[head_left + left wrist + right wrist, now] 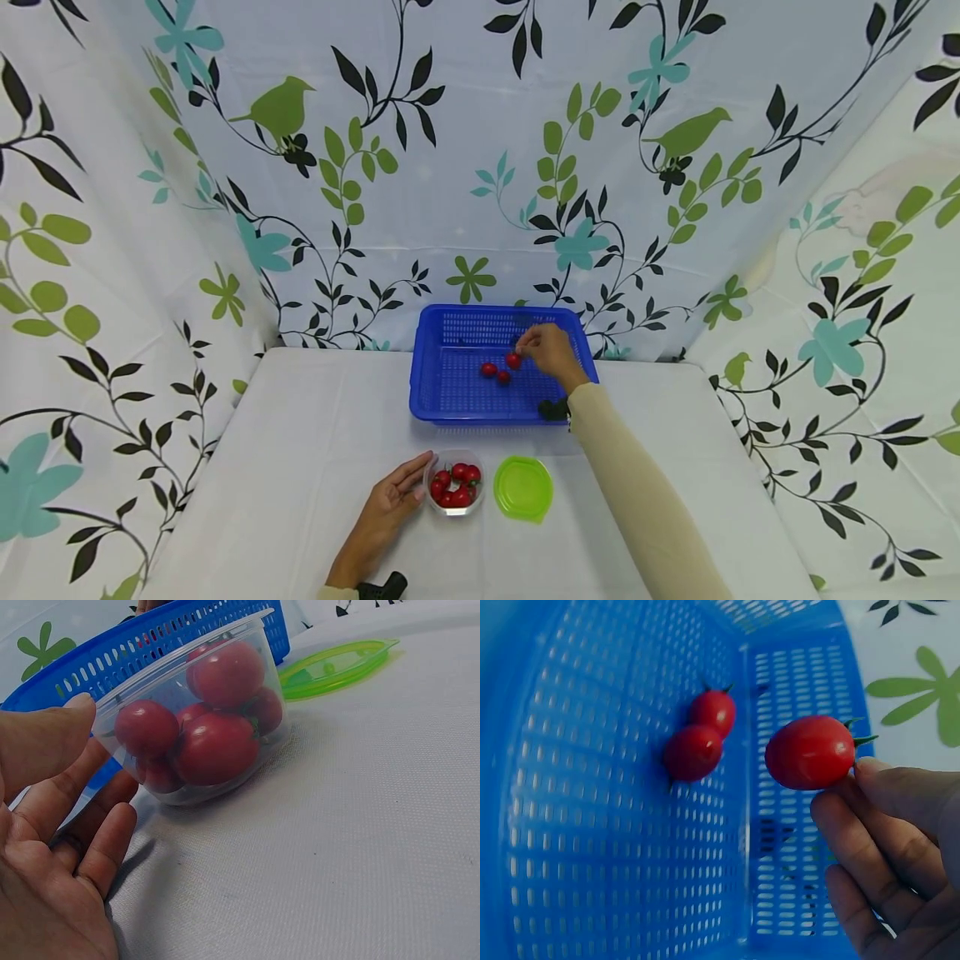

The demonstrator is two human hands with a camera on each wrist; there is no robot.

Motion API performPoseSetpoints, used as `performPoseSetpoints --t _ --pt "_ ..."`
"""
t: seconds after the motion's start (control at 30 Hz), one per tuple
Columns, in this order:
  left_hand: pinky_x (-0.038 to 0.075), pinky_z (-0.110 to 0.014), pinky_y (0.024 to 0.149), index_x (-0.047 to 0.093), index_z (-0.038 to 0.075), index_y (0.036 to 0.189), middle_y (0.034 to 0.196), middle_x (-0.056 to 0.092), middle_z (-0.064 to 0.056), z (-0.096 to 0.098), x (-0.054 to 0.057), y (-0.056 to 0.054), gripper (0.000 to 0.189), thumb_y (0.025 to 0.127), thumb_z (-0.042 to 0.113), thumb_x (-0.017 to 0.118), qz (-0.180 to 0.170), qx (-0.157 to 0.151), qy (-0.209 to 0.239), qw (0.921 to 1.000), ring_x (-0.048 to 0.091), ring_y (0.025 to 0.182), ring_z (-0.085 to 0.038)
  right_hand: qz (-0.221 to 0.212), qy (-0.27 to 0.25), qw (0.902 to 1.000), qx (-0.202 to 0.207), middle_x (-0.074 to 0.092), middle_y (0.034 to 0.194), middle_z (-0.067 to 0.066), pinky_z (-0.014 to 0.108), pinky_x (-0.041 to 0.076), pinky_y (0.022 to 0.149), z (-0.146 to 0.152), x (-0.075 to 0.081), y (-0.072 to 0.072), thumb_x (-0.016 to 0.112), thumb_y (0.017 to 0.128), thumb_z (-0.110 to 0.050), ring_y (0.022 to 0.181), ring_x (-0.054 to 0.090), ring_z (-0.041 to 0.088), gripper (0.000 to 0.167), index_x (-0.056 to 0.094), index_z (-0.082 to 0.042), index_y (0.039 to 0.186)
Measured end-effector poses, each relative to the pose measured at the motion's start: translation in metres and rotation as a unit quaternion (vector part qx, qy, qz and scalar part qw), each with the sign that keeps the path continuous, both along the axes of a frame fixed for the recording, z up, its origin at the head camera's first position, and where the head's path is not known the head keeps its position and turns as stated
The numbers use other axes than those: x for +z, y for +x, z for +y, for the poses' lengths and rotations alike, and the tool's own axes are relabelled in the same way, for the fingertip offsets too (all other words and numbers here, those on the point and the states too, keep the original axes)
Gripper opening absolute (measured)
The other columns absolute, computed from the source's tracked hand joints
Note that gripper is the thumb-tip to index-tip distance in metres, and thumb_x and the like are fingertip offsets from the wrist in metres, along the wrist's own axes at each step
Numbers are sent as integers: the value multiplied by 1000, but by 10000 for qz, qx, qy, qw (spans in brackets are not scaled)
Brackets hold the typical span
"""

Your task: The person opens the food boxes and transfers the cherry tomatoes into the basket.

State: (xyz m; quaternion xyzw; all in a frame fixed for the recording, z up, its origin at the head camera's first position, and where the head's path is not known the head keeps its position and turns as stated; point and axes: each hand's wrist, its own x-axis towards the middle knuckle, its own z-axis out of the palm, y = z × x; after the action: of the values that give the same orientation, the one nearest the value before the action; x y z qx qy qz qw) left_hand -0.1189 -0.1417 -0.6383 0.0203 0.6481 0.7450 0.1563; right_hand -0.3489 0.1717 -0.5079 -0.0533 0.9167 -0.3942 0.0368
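My right hand (551,352) is over the right part of the blue basket (425,367). Thumb and fingers pinch a red cherry tomato (810,753) near its green stem, above the basket floor. Two more cherry tomatoes (693,753) lie touching each other on that floor. On the table, my left hand (392,500) rests against the left side of a clear plastic tub (279,742) with extended fingers, thumb by the rim. Several cherry tomatoes (217,748) fill the tub, seen through its wall.
A green lid (523,489) lies flat on the white cloth, just right of the tub. The basket stands behind both, near the table's back edge. Patterned curtains (465,167) enclose the table at the back and both sides.
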Motion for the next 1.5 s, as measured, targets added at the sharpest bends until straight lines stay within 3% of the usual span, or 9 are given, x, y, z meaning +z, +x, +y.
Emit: performPoseSetpoints --t 0.13,0.3,0.57,0.9,1.33,1.5 --pt "40 -8 111 44 15 162 169 45 -6 -1 0 1 59 107 19 65 142 -36 -17 9999 47 146 4 -96 152 9997 145 78 95 11 40 59 85 1 -5 -7 74 98 -8 97 75 34 8 76 -6 91" --pt "39 -8 112 43 15 162 170 42 -8 -2 0 1 59 107 19 63 236 -95 -54 9997 45 150 -1 -122 499 9982 296 78 94 10 36 59 78 3 -10 -15 74 97 -6 88 73 24 9 77 -5 88" --pt "39 -9 113 46 19 161 168 46 -2 -2 -2 0 57 107 17 64 102 -105 32 9999 48 144 6 -500 855 9946 296 77 95 8 36 55 81 4 -20 -25 72 95 -1 88 67 23 13 79 -7 86" --pt "40 -9 112 47 20 160 167 47 1 -2 -1 0 58 106 19 66 4 -41 27 10000 48 143 8 -874 788 9930 50 76 98 9 40 56 89 5 -28 -28 70 97 -1 95 68 25 16 78 -8 85" --pt "41 -8 110 47 20 160 167 47 0 -1 -1 1 59 105 19 67 -98 27 10 9999 49 142 8 -907 744 9929 206 77 99 10 44 58 94 9 -27 -23 74 95 -1 97 70 26 10 80 -6 89" --pt "41 -7 110 47 20 161 168 47 0 -2 0 1 60 105 20 67 -111 39 -6 9999 49 141 9 -1023 752 9917 226 78 100 8 39 58 89 10 -26 -26 72 97 -4 97 70 24 11 82 -8 94"
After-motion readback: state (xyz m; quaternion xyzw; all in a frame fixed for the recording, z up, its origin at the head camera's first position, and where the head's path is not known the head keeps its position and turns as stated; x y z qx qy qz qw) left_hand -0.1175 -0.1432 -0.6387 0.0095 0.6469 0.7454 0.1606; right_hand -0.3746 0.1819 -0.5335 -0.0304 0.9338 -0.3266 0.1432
